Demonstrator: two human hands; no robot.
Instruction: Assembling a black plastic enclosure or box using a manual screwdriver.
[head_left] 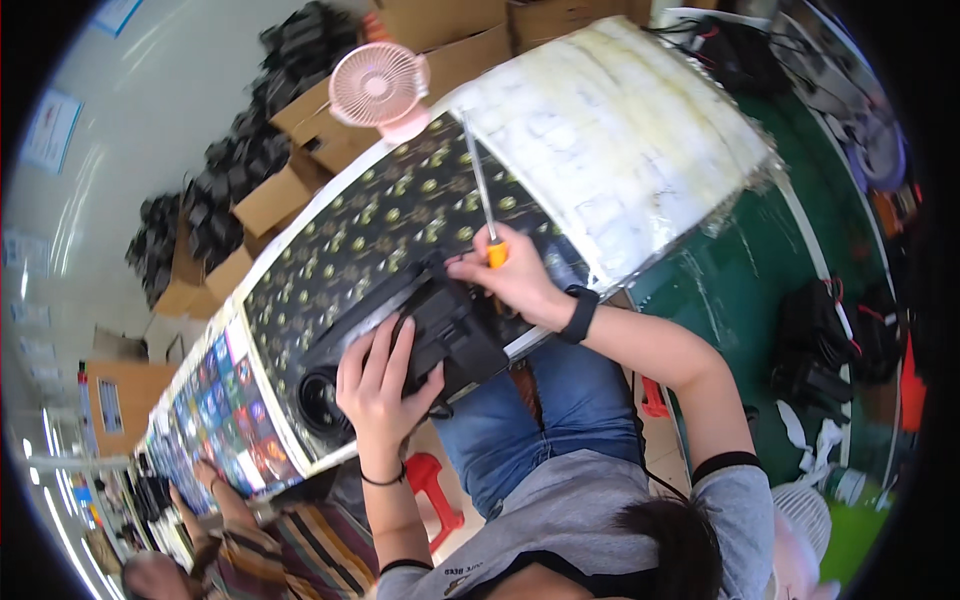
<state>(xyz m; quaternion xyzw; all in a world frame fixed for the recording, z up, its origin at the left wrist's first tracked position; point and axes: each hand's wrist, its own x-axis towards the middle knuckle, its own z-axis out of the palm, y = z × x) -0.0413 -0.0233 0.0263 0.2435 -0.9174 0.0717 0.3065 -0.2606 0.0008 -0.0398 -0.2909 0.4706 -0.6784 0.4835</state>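
Note:
A long black plastic housing (470, 345) with a round, speaker-like end lies at the table's near edge, just above my lap. My left hand (376, 388) grips it near the round end, fingers over the top and thumb toward me. In my right hand (520, 278) is a screwdriver (497, 254) with a yellow-orange handle, its long metal shaft pointing away toward the far side of the table. My right fingertips are close to the housing's far right corner. Whether they also pinch a small part there, I cannot tell.
A dark patterned mat (350, 240) covers the table beneath the housing. Beyond it stand a pink fan (380, 90) and cardboard boxes (275, 195) with black parts. White wrapped sheeting (620, 140) lies on the right. Another person (290, 550) works at lower left.

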